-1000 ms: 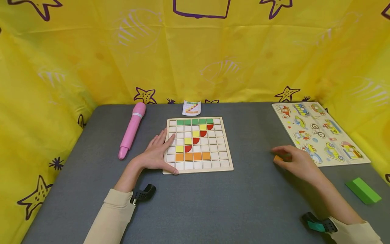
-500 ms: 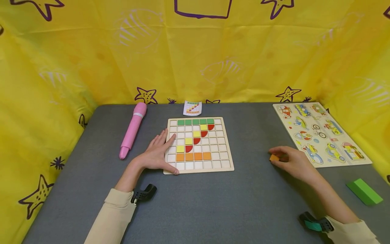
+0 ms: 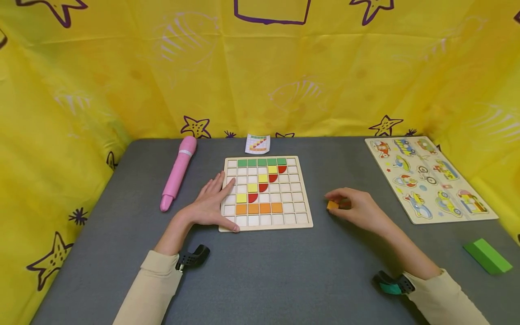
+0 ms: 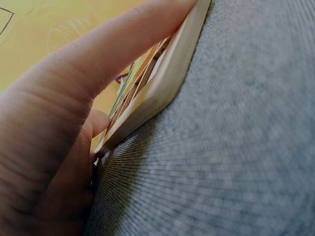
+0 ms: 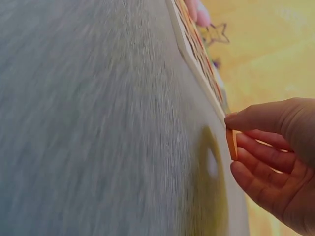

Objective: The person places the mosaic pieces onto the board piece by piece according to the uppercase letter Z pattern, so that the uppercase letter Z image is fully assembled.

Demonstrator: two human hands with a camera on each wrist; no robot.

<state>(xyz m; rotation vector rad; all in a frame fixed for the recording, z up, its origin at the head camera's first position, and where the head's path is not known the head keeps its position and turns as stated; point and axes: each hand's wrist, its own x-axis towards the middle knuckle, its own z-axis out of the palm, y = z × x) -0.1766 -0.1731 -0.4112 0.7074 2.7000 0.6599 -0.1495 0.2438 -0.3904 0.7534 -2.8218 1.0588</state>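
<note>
A wooden grid board (image 3: pixel 286 197) lies mid-table, holding a green row at the top, an orange row near the bottom and a diagonal of yellow squares beside red quarter-circles. My left hand (image 3: pixel 212 205) rests on its left side, fingers spread and thumb on the near edge. The left wrist view shows the thumb along the board's rim (image 4: pixel 182 69). To the right of the board, my right hand (image 3: pixel 353 205) pinches an orange square tile (image 3: pixel 332 205). In the right wrist view the tile (image 5: pixel 231 143) stands edge-on between thumb and fingertips, above the table.
Behind the board lies a small pattern card (image 3: pixel 257 144). A pink microphone-shaped toy (image 3: pixel 178 174) is at the left. On the right are a vehicle picture board (image 3: pixel 430 189) and a green block (image 3: pixel 487 256). A yellow printed cloth (image 3: pixel 260 67) hangs at the back and sides.
My right hand has moved left with the orange tile, away from the vehicle picture board and towards the grid board. My left hand has stayed on the grid board.
</note>
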